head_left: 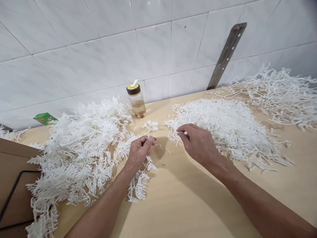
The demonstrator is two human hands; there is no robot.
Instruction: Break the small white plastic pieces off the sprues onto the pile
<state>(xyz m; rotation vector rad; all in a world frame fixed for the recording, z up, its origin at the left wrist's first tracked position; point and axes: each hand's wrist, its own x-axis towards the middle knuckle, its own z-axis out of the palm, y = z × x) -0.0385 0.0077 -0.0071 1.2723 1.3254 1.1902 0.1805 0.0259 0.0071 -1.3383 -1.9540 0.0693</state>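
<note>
My left hand [141, 148] is closed in a pinch on a small white plastic sprig [149, 136], its fine tips showing above the thumb; more white strands hang just below the hand. To the right, my right hand [198, 140] hovers at the near-left edge of a heap of small white sprigs [223, 119], thumb and index finger curled close together. Whether a tiny piece sits between those fingertips I cannot make out. Left of my left hand spreads a large tangled pile of branched white plastic sprigs [94, 145]. A few loose bits [170, 152] lie on the table between my hands.
A clear bottle [137, 105] with brownish liquid and a dark-and-yellow lid stands near the tiled wall. Leafless white stems [279, 94] lie at the far right. A metal bracket [226, 56] leans on the wall. At left are a green carton [45, 118] and a brown box [15, 185].
</note>
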